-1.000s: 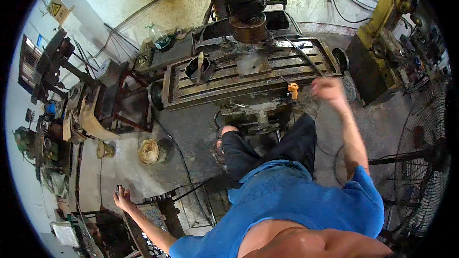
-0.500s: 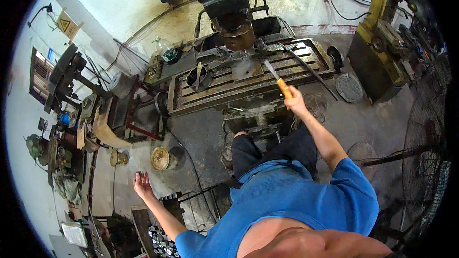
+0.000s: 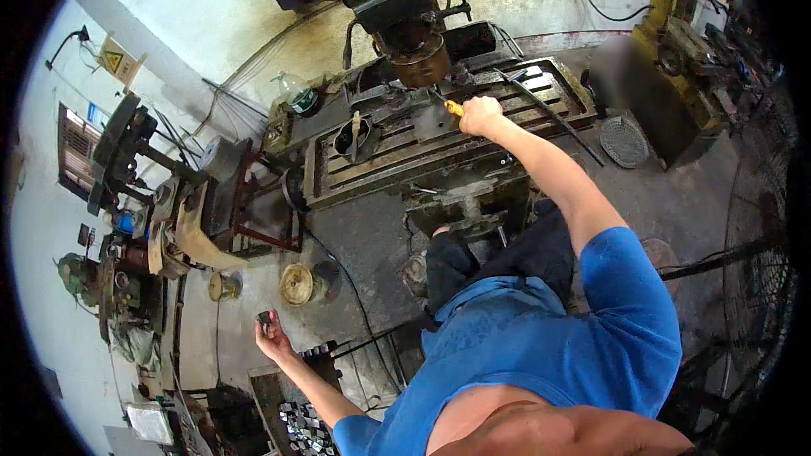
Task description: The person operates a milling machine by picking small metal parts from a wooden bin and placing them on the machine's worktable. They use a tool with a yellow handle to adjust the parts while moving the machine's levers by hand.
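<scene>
My right hand (image 3: pixel 481 116) is closed around the yellow handle of a brush (image 3: pixel 454 108). It reaches over the slotted table (image 3: pixel 372 171) of a large machine, close under the machine's rusty round head (image 3: pixel 420 63). The brush's pale end is hard to make out against the metal. Low on the left, my left hand (image 3: pixel 272 341) grips a small dark metal block (image 3: pixel 265 318) between its fingers, away from the machine. A flat plate (image 3: pixel 433 122) lies on the slotted table below the head.
On the table stands a dark pot (image 3: pixel 345 142) with a stick in it; a long bar (image 3: pixel 553 118) lies across its right end. Lower left, a tray holds several small metal blocks (image 3: pixel 306 426). Round tins (image 3: pixel 297 285) and a cable are on the floor.
My right hand has moved forward and left with the brush, in under the machine head. My left hand has turned, bringing the block into clearer sight. The view has shifted slightly.
</scene>
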Available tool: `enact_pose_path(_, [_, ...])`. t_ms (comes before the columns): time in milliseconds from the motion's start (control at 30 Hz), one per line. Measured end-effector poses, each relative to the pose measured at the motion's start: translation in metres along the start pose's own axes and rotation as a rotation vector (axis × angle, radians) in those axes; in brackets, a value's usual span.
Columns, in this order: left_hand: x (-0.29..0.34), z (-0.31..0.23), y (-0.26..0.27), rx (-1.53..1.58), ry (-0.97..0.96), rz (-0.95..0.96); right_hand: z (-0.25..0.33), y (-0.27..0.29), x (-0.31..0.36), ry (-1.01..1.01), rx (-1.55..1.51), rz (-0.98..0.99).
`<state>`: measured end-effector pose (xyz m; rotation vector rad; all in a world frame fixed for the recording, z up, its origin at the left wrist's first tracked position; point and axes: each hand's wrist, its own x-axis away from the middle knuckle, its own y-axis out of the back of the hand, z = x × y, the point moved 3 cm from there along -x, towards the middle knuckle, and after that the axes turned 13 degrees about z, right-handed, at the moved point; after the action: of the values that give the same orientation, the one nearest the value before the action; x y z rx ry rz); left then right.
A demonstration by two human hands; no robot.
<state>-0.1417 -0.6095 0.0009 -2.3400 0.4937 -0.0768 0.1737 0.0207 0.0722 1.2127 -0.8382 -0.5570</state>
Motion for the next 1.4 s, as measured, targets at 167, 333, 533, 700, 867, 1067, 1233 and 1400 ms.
enact_pose_path(167, [0.016,-0.002,0.018,0.024,0.031,-0.032,0.018,0.010,0.010,0.001,-0.010,0.095])
enact_pose_path(333, [0.051,0.036,-0.013,-0.022,0.121,-0.125,0.030,0.003,0.102,0.276,-0.001,0.355])
enact_pose_path(533, [0.033,0.148,-0.075,0.089,0.240,0.029,0.174,-0.062,0.195,0.852,0.171,0.341])
enact_pose_path(700, [0.049,0.160,-0.078,0.233,0.197,-0.128,0.236,-0.101,0.205,0.879,0.089,0.401])
enact_pose_path(867, [0.044,0.149,-0.055,0.033,0.162,-0.065,0.245,-0.105,0.205,0.879,0.065,0.456])
enact_pose_path(1067, [0.041,0.128,-0.078,-1.184,-0.168,0.110,0.236,-0.098,0.200,0.837,0.036,0.526])
enact_pose_path(1233, [0.040,0.127,-0.108,-1.479,-0.118,0.272,0.211,-0.087,0.202,0.840,-0.080,0.526])
enact_pose_path(1400, [0.029,0.149,-0.125,-1.614,-0.183,0.535,0.182,-0.084,0.197,0.811,-0.081,0.474])
